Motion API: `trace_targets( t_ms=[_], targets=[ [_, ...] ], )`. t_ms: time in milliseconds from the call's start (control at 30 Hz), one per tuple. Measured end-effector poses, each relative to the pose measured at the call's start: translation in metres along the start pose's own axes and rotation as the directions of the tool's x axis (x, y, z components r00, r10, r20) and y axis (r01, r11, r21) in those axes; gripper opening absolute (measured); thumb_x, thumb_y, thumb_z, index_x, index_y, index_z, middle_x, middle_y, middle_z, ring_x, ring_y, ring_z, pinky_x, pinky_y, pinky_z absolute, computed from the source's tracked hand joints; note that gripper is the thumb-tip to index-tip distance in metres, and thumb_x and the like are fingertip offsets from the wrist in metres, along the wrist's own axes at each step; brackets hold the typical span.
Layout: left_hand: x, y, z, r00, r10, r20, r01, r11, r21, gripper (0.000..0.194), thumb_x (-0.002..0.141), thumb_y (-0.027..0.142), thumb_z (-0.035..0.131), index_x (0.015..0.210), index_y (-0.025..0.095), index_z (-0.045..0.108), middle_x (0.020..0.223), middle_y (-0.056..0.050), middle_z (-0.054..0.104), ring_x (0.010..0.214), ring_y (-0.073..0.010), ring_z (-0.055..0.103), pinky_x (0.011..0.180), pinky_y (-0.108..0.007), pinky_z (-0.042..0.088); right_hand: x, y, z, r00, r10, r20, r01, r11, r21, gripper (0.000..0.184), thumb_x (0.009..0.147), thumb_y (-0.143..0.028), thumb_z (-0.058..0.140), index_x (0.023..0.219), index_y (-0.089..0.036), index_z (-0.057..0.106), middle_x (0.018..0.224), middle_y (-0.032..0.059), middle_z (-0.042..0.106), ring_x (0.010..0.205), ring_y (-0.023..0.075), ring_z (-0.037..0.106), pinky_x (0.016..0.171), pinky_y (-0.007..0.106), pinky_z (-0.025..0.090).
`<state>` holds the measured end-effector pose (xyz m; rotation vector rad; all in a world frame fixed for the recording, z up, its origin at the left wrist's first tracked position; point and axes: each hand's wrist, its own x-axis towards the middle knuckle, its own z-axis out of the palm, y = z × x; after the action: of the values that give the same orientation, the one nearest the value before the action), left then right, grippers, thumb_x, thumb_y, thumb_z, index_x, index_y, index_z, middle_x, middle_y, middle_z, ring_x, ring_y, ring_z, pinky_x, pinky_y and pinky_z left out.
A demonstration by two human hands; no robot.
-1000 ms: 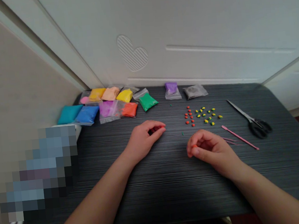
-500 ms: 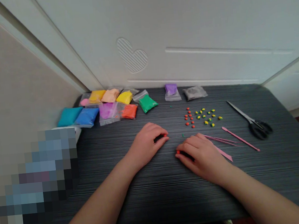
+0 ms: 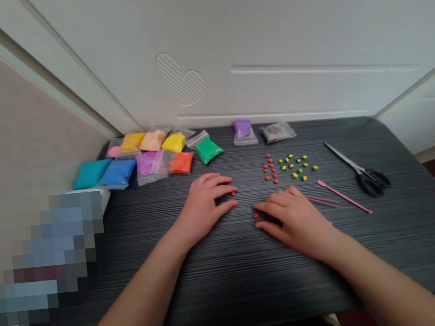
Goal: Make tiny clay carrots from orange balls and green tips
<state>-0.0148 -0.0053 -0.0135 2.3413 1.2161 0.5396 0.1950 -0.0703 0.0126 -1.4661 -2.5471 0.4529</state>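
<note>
My left hand [image 3: 208,201] rests over the dark table with its thumb and fingers parted. Between those fingertips lies a small red-orange clay ball [image 3: 233,193], close under the index finger. Facing it from the right, my right hand [image 3: 290,219] also has thumb and fingers spread apart. A second red-orange clay ball [image 3: 256,215] sits in the gap between them. Beyond the hands are several red-orange clay pieces [image 3: 271,165] in two rough columns. Beside these lie several yellow-and-green clay pieces [image 3: 294,175]. Pink strips [image 3: 323,200] are partly hidden by my right hand.
A pink modelling tool [image 3: 344,197] and black-handled scissors [image 3: 356,170] lie at the right. Bags of coloured clay, including a green one [image 3: 208,149] and a red-orange one [image 3: 181,163], line the back left. Purple [image 3: 242,128] and grey [image 3: 277,132] bags stand near the white panel.
Both hands have parted their fingertips and let go of the two red-orange balls, which now lie between the spread fingers. The whole view has shifted slightly.
</note>
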Motion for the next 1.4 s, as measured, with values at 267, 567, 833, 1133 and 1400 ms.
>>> trace_targets(
  t_ms=[267,567,833,1133,1400],
  targets=[
    [0.000,0.000,-0.004,1.000,-0.012,-0.011,0.011,0.997,-0.073,0.027,0.071,0.036,0.058,0.096,0.025,0.062,0.109,-0.002,0.059,0.107,-0.0200,0.043,0.096,-0.040,0.032,-0.001,0.005,-0.008,0.998,0.033,-0.045,-0.032,0.999,0.019,0.023,0.083,-0.032,0.046,0.100,-0.021,0.057,0.089,0.0048,0.060,0.085,0.0173,0.051,0.077,0.033,0.028],
    [0.001,0.003,-0.006,0.999,-0.043,-0.012,0.041,0.991,-0.130,0.016,0.074,0.028,0.055,0.086,0.024,0.064,0.102,-0.001,0.060,0.102,-0.0173,0.047,0.093,-0.036,0.034,0.002,0.016,-0.012,0.989,0.118,-0.088,-0.120,0.993,-0.021,0.020,0.084,-0.025,0.043,0.096,-0.023,0.059,0.086,0.0027,0.061,0.082,0.0170,0.052,0.073,0.032,0.027],
    [0.001,0.009,-0.005,0.997,-0.067,-0.047,0.057,0.982,-0.180,0.014,0.075,0.031,0.054,0.080,0.022,0.063,0.089,-0.001,0.062,0.092,-0.0176,0.052,0.088,-0.035,0.036,0.003,0.012,-0.003,0.984,0.105,-0.142,-0.115,0.991,-0.068,0.028,0.085,-0.030,0.042,0.108,-0.021,0.055,0.088,0.0059,0.060,0.082,0.0185,0.050,0.074,0.034,0.025],
    [-0.001,0.013,-0.006,0.991,-0.135,-0.022,0.126,0.962,-0.242,0.022,0.075,0.034,0.053,0.092,0.023,0.063,0.087,-0.002,0.064,0.087,-0.0175,0.054,0.083,-0.033,0.040,0.003,0.008,-0.006,0.983,0.117,-0.142,-0.122,0.992,-0.028,0.030,0.084,-0.031,0.042,0.110,-0.020,0.053,0.087,0.0051,0.059,0.082,0.0176,0.050,0.075,0.033,0.026],
    [-0.001,0.014,-0.006,0.994,-0.108,-0.016,0.102,0.970,-0.221,0.021,0.074,0.039,0.053,0.076,0.021,0.062,0.079,0.000,0.062,0.081,-0.0159,0.054,0.078,-0.030,0.040,0.002,0.001,0.000,0.999,-0.020,-0.034,0.019,0.999,-0.029,0.031,0.084,-0.038,0.043,0.109,-0.023,0.054,0.084,0.0041,0.058,0.081,0.0177,0.048,0.077,0.035,0.026]
  ],
)
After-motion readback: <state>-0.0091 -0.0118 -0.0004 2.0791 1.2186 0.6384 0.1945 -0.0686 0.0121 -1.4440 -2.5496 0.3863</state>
